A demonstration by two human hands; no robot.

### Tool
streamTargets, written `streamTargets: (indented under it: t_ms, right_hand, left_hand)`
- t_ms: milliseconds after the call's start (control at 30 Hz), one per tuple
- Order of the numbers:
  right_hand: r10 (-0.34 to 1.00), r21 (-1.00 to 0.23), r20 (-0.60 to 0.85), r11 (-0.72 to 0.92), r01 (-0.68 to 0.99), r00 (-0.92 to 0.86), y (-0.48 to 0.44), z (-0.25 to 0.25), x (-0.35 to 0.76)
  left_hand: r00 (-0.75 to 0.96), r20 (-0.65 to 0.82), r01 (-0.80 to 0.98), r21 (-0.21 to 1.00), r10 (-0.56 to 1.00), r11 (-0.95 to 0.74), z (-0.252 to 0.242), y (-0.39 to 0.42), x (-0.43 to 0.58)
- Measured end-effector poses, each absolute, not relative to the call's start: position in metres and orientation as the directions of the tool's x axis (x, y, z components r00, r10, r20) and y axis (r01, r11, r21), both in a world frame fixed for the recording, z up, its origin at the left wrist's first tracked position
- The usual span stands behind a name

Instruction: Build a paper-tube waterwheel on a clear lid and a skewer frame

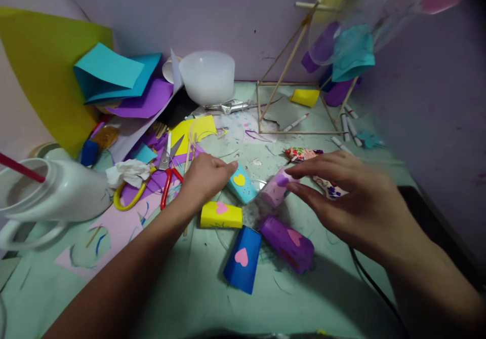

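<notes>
Small rolled-paper cups with heart cut-outs lie in a ring, their narrower ends facing a clear disc. My left hand [212,177] is closed, its thumb at the far end of a light blue paper cup [245,187] with a yellow heart. Between the thumb and fingers of my right hand [341,192] is the outer end of a pale pink paper cup [274,189] with a purple heart. Nearer me lie a yellow cup [220,221], a blue cup [243,265] and a purple cup [290,245], each bearing a pink heart.
Scissors [166,160], crumpled tissue [129,173] and paper scraps lie to the left, beside a white mug [76,189]. Behind stand a white bowl [208,78] and a stick frame [261,111]. A clear piece with coloured cups [353,55] hangs at upper right, above several markers [352,128].
</notes>
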State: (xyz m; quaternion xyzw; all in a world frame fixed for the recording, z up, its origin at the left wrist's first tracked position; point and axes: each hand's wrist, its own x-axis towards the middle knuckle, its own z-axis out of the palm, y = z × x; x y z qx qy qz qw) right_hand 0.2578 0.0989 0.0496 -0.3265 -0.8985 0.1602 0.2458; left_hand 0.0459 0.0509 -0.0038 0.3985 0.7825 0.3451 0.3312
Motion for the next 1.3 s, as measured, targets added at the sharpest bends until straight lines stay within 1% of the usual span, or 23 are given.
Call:
streamTargets:
  t_ms: [133, 200, 267, 333, 400, 467, 567, 700, 800, 867, 933, 1000, 1067, 1167, 1233, 1300]
  right_hand:
    - [0.653, -0.442, 0.333, 0.745, 0.499, -0.68, 0.103, 0.049, 0.249]
    - [0.654, -0.453, 0.323, 0.741, 0.495, -0.684, 0.106, 0.048, 0.248]
    - [0.658, -0.468, 0.302, 0.733, 0.494, -0.69, 0.109, 0.047, 0.248]
    - [0.663, -0.474, 0.278, 0.724, 0.501, -0.695, 0.112, 0.046, 0.246]
    - [0.657, -0.471, 0.257, 0.725, 0.502, -0.709, 0.113, 0.046, 0.243]
    - [0.65, -0.47, 0.252, 0.73, 0.497, -0.717, 0.113, 0.047, 0.24]
    - [0.667, -0.48, 0.277, 0.72, 0.502, -0.692, 0.112, 0.049, 0.241]
    - [0.726, -0.522, 0.343, 0.675, 0.521, -0.597, 0.109, 0.047, 0.251]
    - [0.757, -0.557, 0.339, 0.64, 0.529, -0.558, 0.107, 0.043, 0.261]
    - [0.77, -0.58, 0.324, 0.62, 0.527, -0.549, 0.106, 0.042, 0.268]
    - [0.783, -0.607, 0.343, 0.607, 0.513, -0.52, 0.106, 0.042, 0.275]
    - [0.797, -0.633, 0.378, 0.594, 0.497, -0.471, 0.106, 0.043, 0.281]
    - [0.809, -0.659, 0.401, 0.581, 0.477, -0.43, 0.108, 0.042, 0.286]
    - [0.814, -0.695, 0.413, 0.572, 0.437, -0.408, 0.111, 0.036, 0.289]
    - [0.811, -0.71, 0.419, 0.573, 0.41, -0.409, 0.113, 0.033, 0.29]
    - [0.807, -0.719, 0.418, 0.575, 0.39, -0.418, 0.114, 0.03, 0.29]
  left_hand:
    - [-0.428, -0.199, 0.489, 0.769, 0.881, 0.412, 0.003, 0.051, 0.043]
    - [-0.435, -0.152, 0.517, 0.765, 0.888, 0.384, 0.006, 0.05, 0.039]
    - [-0.473, -0.094, 0.504, 0.786, 0.876, 0.357, 0.01, 0.047, 0.036]
    - [-0.516, -0.072, 0.46, 0.818, 0.853, 0.347, 0.014, 0.044, 0.032]
    - [-0.541, -0.09, 0.414, 0.837, 0.836, 0.358, 0.02, 0.04, 0.029]
    - [-0.538, -0.104, 0.412, 0.833, 0.836, 0.369, 0.024, 0.037, 0.027]
    - [-0.476, -0.141, 0.473, 0.791, 0.868, 0.388, 0.027, 0.037, 0.026]
    - [-0.354, -0.227, 0.581, 0.707, 0.907, 0.403, 0.023, 0.042, 0.031]
    - [-0.296, -0.195, 0.663, 0.663, 0.935, 0.348, 0.022, 0.047, 0.035]
    - [-0.259, -0.183, 0.68, 0.663, 0.948, 0.313, 0.025, 0.05, 0.033]
    - [-0.272, -0.18, 0.661, 0.679, 0.945, 0.319, 0.03, 0.052, 0.026]
    - [-0.339, -0.159, 0.643, 0.681, 0.927, 0.352, 0.034, 0.057, 0.017]
    - [-0.323, -0.187, 0.693, 0.621, 0.928, 0.366, 0.035, 0.063, 0.008]
    - [-0.134, -0.35, 0.779, 0.54, 0.927, 0.317, 0.03, 0.078, -0.002]
    - [0.008, -0.48, 0.825, 0.498, 0.877, 0.265, 0.024, 0.089, -0.004]
    - [0.091, -0.566, 0.867, 0.449, 0.819, 0.214, 0.019, 0.099, -0.005]
